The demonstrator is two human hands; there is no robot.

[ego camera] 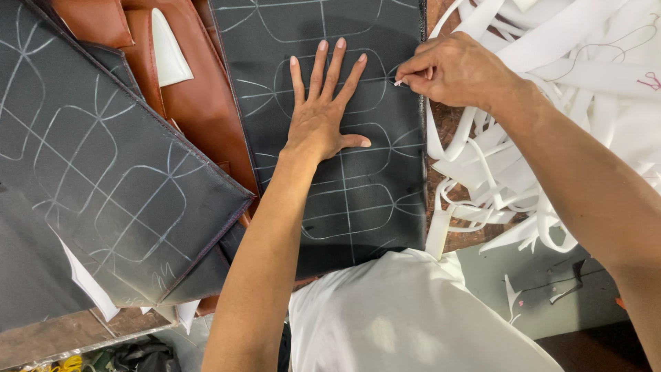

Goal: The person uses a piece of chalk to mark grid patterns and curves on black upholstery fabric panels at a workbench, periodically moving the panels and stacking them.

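Observation:
A black sheet of material (358, 200) lies flat in front of me, covered with chalk-drawn rounded shapes and grid lines. My left hand (322, 114) rests palm down on it with fingers spread, pressing it flat. My right hand (447, 69) is pinched on a small piece of white chalk (399, 82) whose tip touches the sheet near its right edge. My white shirt fills the bottom middle.
A second chalk-marked black sheet (103, 158) lies tilted at the left, over brown leather pieces (200, 89). A heap of white foam strips and offcuts (551, 83) covers the right side. The wooden table edge (69, 334) shows at the lower left.

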